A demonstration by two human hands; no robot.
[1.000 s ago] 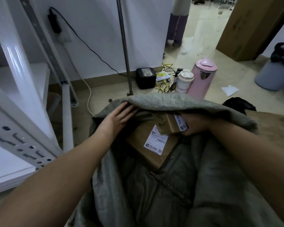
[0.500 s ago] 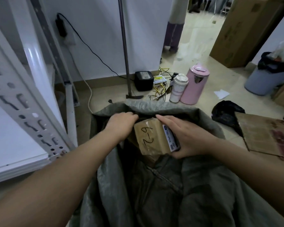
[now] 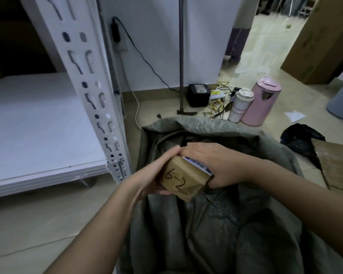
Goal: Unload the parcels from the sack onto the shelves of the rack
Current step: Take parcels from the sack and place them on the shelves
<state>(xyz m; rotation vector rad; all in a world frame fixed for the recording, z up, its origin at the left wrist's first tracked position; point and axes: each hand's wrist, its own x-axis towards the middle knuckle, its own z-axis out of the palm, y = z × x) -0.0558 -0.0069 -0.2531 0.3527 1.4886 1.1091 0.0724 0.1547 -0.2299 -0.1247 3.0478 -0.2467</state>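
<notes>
Parcel (image 3: 183, 177): small taped cardboard box, likely light and stiff, tape possibly slick; best gripped across opposite faces. Brown, "6-2" handwritten in black, printed label on the upper face. Held just above the open grey sack (image 3: 216, 224). Right hand (image 3: 216, 165) wraps the labelled side; left hand (image 3: 154, 176) cups the opposite side. White rack (image 3: 99, 107) just left, shelf (image 3: 48, 171) bare.

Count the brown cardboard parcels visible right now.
1: a small brown cardboard parcel marked 6-2, held between both hands over the grey sack. More may be hidden in the sack's dark mouth.
</notes>
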